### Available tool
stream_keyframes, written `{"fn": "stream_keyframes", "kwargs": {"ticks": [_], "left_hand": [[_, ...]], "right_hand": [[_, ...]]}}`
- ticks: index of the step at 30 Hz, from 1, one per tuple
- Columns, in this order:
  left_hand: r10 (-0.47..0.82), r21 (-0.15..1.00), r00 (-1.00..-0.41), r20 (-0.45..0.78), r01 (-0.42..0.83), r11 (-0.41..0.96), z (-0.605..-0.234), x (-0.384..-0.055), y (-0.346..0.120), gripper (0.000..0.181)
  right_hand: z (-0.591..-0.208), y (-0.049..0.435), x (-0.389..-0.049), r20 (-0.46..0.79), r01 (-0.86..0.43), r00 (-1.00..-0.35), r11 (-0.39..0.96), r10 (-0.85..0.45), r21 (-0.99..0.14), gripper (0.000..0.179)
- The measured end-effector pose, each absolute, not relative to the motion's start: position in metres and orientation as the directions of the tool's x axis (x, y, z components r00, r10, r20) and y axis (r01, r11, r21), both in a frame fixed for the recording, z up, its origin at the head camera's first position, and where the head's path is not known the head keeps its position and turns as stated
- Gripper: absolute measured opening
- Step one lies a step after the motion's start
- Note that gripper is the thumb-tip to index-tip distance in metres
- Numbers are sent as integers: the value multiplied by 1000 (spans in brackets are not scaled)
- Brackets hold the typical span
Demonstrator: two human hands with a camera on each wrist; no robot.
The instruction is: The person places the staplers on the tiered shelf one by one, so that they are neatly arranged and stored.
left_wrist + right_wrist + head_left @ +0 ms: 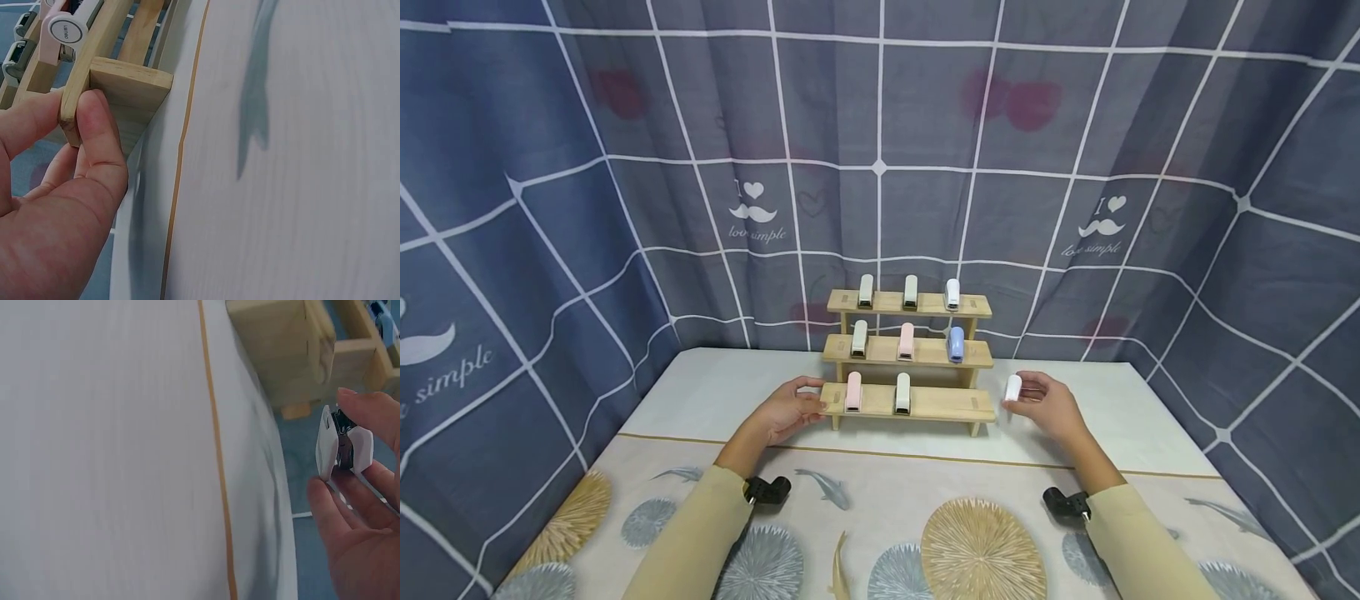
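My left hand [790, 410] pinches the left end of the lowest board of a three-tier wooden display rack [947, 403]. In the left wrist view, thumb and fingers lie on opposite faces of that board [74, 103]. Off the rack's right end, my right hand [1054, 408] holds a small white stapler [326, 447] between thumb and fingers, its metal inner part showing. On the bottom tier sit a pink stapler [853, 392] and an off-white stapler [902, 393], both left of the board's right third.
Pale green, pink and blue staplers [956, 344] line the middle tier; three light-coloured staplers [911, 292] stand on the top one. The rack is on a white table surface [700, 387] with a patterned cloth [880, 492] in front. A checked curtain [925, 208] hangs behind and on both sides.
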State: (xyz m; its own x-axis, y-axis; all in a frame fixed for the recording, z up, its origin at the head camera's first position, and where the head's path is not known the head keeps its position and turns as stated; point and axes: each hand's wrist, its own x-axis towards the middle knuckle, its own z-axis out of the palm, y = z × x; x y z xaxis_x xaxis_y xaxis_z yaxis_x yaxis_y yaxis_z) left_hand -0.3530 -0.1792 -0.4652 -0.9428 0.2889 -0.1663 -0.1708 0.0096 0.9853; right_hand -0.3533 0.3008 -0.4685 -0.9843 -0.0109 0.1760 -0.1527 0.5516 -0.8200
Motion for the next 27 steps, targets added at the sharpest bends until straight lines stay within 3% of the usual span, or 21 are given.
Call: {"fn": "stream_keyframes", "kwargs": {"ticks": [15, 27], "left_hand": [[286, 984, -942, -174, -179, 9, -468, -356, -180, 59], [287, 984, -943, -171, -176, 9, -468, -356, -179, 59]], "right_hand": [[-456, 281, -324, 217, -221, -975, 372, -53, -901, 69], [-451, 264, -315, 305, -329, -944, 268, -128, -905, 67]]}}
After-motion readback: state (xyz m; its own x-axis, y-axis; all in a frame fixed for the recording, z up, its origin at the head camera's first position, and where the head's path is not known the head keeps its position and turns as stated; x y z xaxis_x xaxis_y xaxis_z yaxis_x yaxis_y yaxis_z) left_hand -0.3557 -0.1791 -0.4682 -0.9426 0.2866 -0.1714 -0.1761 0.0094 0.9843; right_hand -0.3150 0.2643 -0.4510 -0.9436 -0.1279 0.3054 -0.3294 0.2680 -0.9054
